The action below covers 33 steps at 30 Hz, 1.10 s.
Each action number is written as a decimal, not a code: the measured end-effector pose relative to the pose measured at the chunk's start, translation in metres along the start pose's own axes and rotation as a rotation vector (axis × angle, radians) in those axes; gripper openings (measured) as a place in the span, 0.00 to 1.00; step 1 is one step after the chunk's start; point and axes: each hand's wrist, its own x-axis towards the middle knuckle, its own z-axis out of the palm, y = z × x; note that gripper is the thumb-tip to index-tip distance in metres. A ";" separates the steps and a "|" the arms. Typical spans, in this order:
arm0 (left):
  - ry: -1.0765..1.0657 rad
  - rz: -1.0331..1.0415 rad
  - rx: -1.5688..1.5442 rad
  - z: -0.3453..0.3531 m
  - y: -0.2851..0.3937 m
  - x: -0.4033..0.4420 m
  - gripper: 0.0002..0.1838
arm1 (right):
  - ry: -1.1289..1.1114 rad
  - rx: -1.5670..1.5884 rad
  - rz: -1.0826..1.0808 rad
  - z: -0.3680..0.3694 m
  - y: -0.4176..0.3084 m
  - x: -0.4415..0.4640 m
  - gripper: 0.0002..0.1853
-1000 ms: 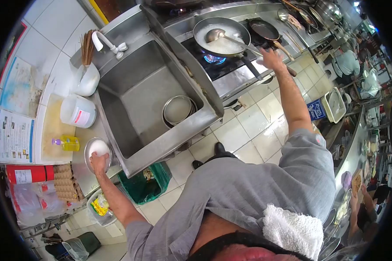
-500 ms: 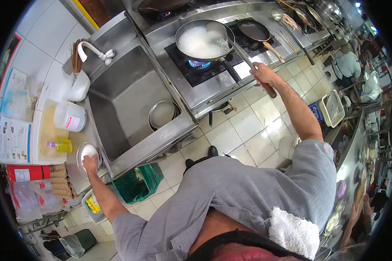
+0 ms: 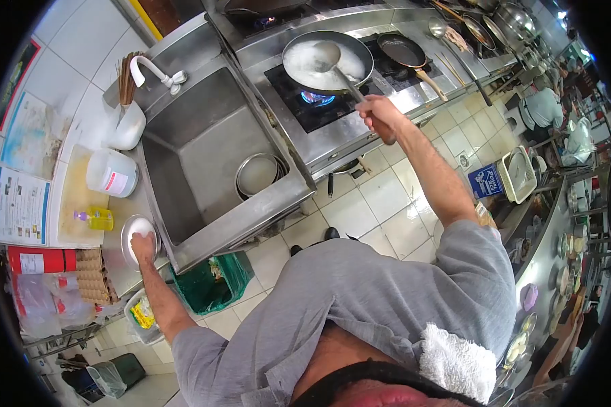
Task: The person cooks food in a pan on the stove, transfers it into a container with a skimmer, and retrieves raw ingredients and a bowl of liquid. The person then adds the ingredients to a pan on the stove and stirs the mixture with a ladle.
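Observation:
My right hand (image 3: 380, 117) is closed round the handle of a metal ladle (image 3: 327, 57). The ladle's bowl rests in the white, foamy liquid of a dark pan (image 3: 293, 76) over a blue gas flame (image 3: 317, 98). At the left, beside the sink, my left hand (image 3: 143, 247) reaches into a metal bowl (image 3: 127, 252) holding something white and rounded (image 3: 140, 226). Its fingertips are hidden against the white contents, so its grip does not show.
A steel sink (image 3: 217, 146) with stacked round pans (image 3: 258, 176) lies between my hands. A smaller pan (image 3: 402, 50) sits right of the foamy one. Soap bottle (image 3: 100, 218) and white tub (image 3: 113, 173) stand at the left. A co-worker (image 3: 542, 107) is far right.
My right hand first reached toward the ladle, then closed on its handle; the ladle has since shifted left in the pan. My left hand has stayed at the metal bowl.

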 end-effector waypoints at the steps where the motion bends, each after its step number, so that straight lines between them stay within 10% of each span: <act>1: 0.001 -0.004 -0.003 0.004 -0.006 0.002 0.27 | 0.133 -0.199 -0.054 0.010 0.004 -0.002 0.09; 6: 0.115 0.068 -0.092 0.015 -0.021 0.005 0.19 | 0.241 -0.074 -0.032 0.047 0.003 -0.022 0.07; 9: 0.162 0.152 -0.207 0.020 -0.036 0.006 0.16 | -0.142 0.664 0.166 0.023 -0.006 -0.017 0.03; 13: 0.189 0.153 -0.264 0.018 -0.041 0.002 0.16 | 0.000 0.372 0.087 0.009 0.007 -0.006 0.05; 15: 0.133 0.142 -0.122 -0.001 -0.021 -0.011 0.20 | 0.314 -0.325 -0.106 0.019 0.023 0.007 0.11; 19: 0.106 -0.036 0.071 0.006 -0.014 -0.023 0.39 | 0.452 -0.273 -0.068 0.059 0.021 -0.012 0.11; 24: -0.088 -0.158 0.058 -0.009 -0.004 -0.014 0.47 | -0.171 0.690 0.190 0.041 0.002 -0.008 0.07; 33: 0.023 -0.071 -0.053 0.002 -0.013 -0.013 0.37 | 0.479 -0.176 -0.106 0.084 0.019 -0.001 0.05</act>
